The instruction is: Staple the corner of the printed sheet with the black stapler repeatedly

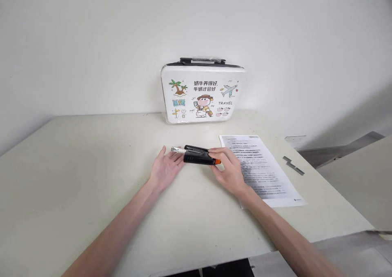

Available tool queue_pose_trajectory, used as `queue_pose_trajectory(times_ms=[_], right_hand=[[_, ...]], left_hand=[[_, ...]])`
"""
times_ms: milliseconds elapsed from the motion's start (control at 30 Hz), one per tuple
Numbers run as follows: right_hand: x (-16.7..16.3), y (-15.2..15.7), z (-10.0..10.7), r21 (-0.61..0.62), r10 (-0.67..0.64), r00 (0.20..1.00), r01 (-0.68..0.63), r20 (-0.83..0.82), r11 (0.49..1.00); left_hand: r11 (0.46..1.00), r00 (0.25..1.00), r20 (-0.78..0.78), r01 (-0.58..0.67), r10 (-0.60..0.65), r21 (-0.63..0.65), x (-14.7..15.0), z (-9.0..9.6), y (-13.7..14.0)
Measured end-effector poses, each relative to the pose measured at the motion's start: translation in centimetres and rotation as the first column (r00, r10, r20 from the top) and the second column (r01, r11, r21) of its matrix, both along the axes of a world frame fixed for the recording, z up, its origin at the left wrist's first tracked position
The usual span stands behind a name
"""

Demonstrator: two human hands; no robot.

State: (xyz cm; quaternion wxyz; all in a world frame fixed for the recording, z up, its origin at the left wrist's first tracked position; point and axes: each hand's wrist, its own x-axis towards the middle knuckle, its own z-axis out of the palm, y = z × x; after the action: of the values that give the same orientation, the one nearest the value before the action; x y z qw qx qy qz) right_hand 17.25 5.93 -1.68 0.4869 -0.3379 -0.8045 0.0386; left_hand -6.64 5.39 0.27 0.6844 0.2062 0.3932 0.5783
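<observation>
Black stapler (197, 158), right hand (228, 169) clamped at its 3 o'clock end, left hand (165, 167) spread; lopsided grip could tip it imo.

Stapler (197, 158) is black, with orange accent and silver metal. Case (186, 116) is white, bearing multicoloured cartoons and black lettering; handle (185, 60) is black. Paper (266, 173) is white with black print. Staple strips (295, 169) are grey; table (92, 158) is pale green.
</observation>
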Motion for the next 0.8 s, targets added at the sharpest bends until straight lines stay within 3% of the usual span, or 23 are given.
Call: queue_pose_trajectory(times_ms=[100,200,467,600,800], right_hand=[[-0.2,-0.1,0.1,0.178,0.031,0.998,-0.040,0.050,0.983],[-0.5,-0.3,0.3,0.242,0.050,0.993,-0.074,0.105,0.967],[-1.1,-1.1,0.6,0.323,0.035,0.987,-0.084,0.154,0.943],[-0.8,-0.9,0.6,0.301,0.021,0.993,-0.055,0.113,0.952],[-0.2,-0.2,0.0,0.223,-0.027,1.000,0.027,-0.004,0.975]], left_hand=[[0.993,0.980,0.199,0.023,0.000,-0.112,0.1,0.4,-0.3],[0.990,0.952,0.305,0.034,0.009,-0.138,0.1,0.4,-0.4],[0.991,0.948,0.320,0.038,0.004,-0.125,0.0,0.1,-0.2],[0.991,0.970,0.235,-0.040,0.070,-0.131,0.0,0.3,0.0],[0.967,0.973,-0.112,-0.179,0.201,0.180,-0.2,-0.4,0.0]])
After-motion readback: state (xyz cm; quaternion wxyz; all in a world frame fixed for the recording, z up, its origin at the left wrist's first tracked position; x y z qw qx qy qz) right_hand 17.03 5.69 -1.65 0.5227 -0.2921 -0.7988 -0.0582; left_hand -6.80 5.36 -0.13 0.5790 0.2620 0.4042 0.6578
